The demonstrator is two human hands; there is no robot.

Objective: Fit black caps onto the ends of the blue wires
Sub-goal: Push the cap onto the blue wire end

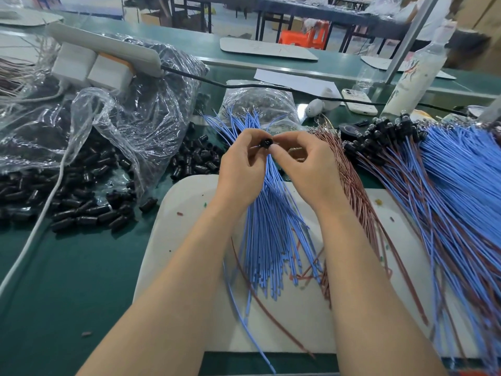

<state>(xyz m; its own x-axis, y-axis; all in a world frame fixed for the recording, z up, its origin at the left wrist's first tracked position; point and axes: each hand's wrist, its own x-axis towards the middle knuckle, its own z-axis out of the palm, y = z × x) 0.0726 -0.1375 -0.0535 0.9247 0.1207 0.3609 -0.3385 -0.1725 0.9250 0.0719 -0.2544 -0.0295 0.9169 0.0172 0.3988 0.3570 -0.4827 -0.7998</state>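
My left hand (242, 165) pinches a small black cap (265, 143) with its open end turned toward me. Just right of it, my right hand (301, 164) pinches something thin at the cap's edge; the fingers hide what it is. Both hands hover above a fanned bundle of loose blue wires (271, 234) on a white mat (187, 213). Loose black caps (81, 210) lie heaped at the left, and a smaller pile of black caps (195, 158) sits near my left hand. At the right lies a heap of blue and brown wires with black caps fitted (385, 137).
Crumpled clear plastic bags (122, 112) hold more caps at the left and centre back. A bundle of brown wires (349, 180) lies right of my hands. A white cable (35, 226), a black cable (244, 86), a phone (357, 101) and a white bottle (414, 77) stand on the green bench.
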